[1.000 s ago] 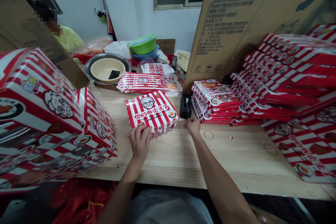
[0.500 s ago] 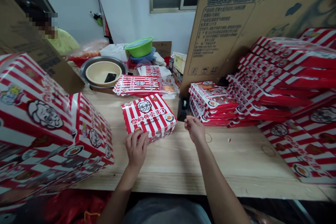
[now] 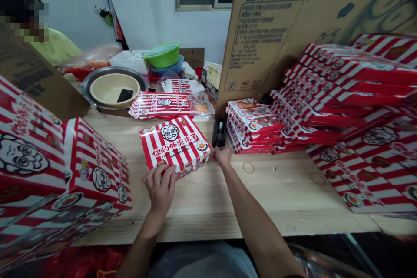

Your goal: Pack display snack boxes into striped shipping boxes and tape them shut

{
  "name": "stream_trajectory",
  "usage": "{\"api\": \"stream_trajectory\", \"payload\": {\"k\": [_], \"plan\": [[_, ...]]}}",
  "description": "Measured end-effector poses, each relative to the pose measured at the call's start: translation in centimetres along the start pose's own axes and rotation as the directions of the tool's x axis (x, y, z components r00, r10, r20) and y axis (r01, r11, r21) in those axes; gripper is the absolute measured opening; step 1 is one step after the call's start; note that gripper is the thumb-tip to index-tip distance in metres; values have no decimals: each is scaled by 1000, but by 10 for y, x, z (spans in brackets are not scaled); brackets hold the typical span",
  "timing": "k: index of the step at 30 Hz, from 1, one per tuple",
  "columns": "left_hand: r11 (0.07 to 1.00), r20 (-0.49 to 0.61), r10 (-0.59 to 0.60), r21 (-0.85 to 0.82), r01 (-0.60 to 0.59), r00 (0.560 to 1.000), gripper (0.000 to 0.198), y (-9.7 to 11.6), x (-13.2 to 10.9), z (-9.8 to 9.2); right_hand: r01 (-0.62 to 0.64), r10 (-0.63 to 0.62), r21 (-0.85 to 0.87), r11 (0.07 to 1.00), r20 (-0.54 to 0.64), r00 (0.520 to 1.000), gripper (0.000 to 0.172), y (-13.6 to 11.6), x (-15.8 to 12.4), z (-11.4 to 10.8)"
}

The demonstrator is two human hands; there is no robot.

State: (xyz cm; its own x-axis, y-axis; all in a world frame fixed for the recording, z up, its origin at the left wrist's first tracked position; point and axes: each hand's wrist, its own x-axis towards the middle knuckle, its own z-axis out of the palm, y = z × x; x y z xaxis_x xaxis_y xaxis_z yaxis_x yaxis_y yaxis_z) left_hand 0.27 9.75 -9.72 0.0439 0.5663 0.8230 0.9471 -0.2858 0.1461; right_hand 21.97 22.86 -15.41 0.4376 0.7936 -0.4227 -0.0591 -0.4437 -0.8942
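A closed takeaway box (image 3: 177, 139), striped red and white with a cartoon face and Chinese lettering, lies on the wooden table before me. My left hand (image 3: 160, 186) grips its near left edge, fingers bent over the top. Close to the box's right corner, my right hand (image 3: 223, 156) has its fingers pinched together. Whatever is between those fingertips is too small or hidden to make out. Just beyond them stands a black tape dispenser (image 3: 220, 132).
Striped boxes (image 3: 97, 173) are piled at left; flat boxes (image 3: 254, 124) and taller stacks (image 3: 325, 91) fill the right. Behind are packaging sleeves (image 3: 163, 104), a cream bowl (image 3: 114, 89) holding a dark phone-like object, and a green basin (image 3: 163, 55). A cardboard sheet (image 3: 260, 43) stands upright. A person sits far left.
My right hand has moved left and slightly down from the tape dispenser, to the box's right corner. My left hand stays on the box. The whole view has shifted a little.
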Motion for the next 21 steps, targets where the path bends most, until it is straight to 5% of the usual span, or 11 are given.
{"api": "stream_trajectory", "payload": {"k": [5, 8, 9, 10, 11, 15, 18, 21], "plan": [[998, 2, -27, -52, 27, 1000, 22, 16, 5, -16, -19, 17, 33, 999, 74, 997, 22, -6, -21, -15], [982, 70, 61, -185, -47, 996, 24, 50, 57, -14, 7, -16, 75, 997, 126, 992, 22, 3, -37, -30], [966, 191, 139, -240, -92, 972, 26, 64, 84, -6, 15, -27, 87, 996, 137, 990, 22, 6, -41, -33], [959, 377, 206, -262, -109, 903, 30, 78, 113, 7, 23, -37, 97, 995, 145, 989, 21, 8, -44, -36], [963, 569, 241, -242, -120, 787, 35, 91, 141, 24, 31, -47, 105, 994, 152, 987, 21, 9, -47, -39], [942, 765, 336, -281, -185, 550, 25, 122, 214, 106, 76, -96, 111, 991, 186, 978, 20, 8, -53, -45], [935, 832, 349, -283, -212, 431, 26, 123, 218, 148, 120, -139, 99, 988, 217, 966, 20, 6, -53, -56], [931, 865, 357, -297, -214, 353, 27, 118, 205, 167, 155, -174, 94, 983, 254, 951, 21, 8, -55, -75]]}}
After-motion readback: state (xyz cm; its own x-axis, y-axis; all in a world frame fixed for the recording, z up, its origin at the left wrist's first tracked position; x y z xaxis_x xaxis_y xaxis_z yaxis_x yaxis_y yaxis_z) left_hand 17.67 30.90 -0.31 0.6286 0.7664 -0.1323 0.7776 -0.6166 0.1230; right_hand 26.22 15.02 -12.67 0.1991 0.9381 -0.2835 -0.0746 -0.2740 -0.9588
